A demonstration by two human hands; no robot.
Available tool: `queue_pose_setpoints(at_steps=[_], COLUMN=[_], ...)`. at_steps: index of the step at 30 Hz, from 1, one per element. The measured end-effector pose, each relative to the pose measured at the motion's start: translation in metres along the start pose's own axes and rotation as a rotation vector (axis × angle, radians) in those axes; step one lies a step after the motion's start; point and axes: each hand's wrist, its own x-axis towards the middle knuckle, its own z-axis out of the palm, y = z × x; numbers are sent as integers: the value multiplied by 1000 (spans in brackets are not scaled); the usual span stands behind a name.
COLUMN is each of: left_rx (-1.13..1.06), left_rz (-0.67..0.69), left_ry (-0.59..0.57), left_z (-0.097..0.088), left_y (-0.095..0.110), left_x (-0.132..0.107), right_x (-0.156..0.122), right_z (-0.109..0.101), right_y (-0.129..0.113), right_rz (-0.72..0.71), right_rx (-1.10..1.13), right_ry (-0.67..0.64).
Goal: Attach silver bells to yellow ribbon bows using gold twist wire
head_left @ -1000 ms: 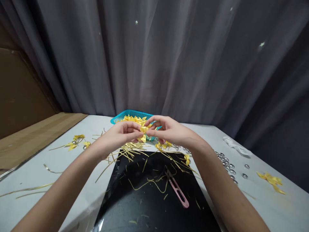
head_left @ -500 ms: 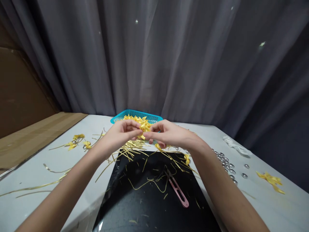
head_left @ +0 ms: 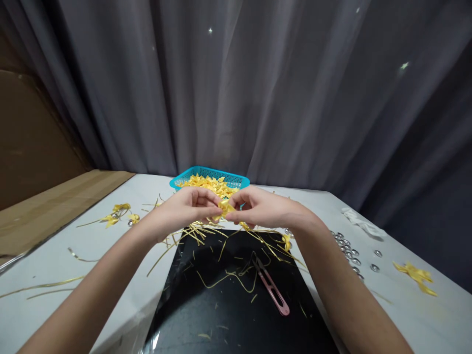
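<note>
My left hand [head_left: 184, 209] and my right hand [head_left: 260, 209] meet above the far edge of a black mat [head_left: 236, 300]. Both pinch a small yellow ribbon bow [head_left: 223, 208] between thumb and fingertips. Right behind the hands stands a teal basket [head_left: 210, 175] heaped with more yellow bows. A pile of thin gold strips [head_left: 195, 231] lies under the hands. Pink thread snips [head_left: 273, 290] rest on the mat, near my right forearm.
Silver round pieces [head_left: 348, 248] lie scattered at the right, with a yellow bow [head_left: 415, 276] and a white scrap [head_left: 359, 222] beyond. Yellow bows [head_left: 118, 214] and gold strips lie at the left. Brown cardboard [head_left: 47, 211] borders the table's left. A grey curtain hangs behind.
Both hands have sunk slightly toward the mat while still holding the bow. The fingers have shifted their pinch on the ribbon.
</note>
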Motion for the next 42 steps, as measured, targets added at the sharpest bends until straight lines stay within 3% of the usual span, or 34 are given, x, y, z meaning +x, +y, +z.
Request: queue_pose_setpoints(at_steps=[6,10,14,22,35,37,40,42], left_rx=[92,210,352,344,385,440,509,672], left_rz=[-46,-104,-221,-231,-114,-85,-51,-42], left_ry=[-138,-326,-514,-489,-338,-326,-462,-530], left_z=[-4,-5,2,8,-6,0,22,39], left_y=[-22,-43,-61,-86,-66,-60,-50,-45], left_x=[13,23,29,41,33,29,22,16], right_x=[5,11,16,15,7,6,5,4], right_z=[4,0,-8,-14,-23,-24,-25,-25], right_y=[5,19,32,30,31,30,30,30], right_rz=[74,147,184,250,261,282,284,281], right_rx=[-213,-339,-312,-275,-255,-262,-271,-270], right_ry=[93,219,219,230,244,252,270,273])
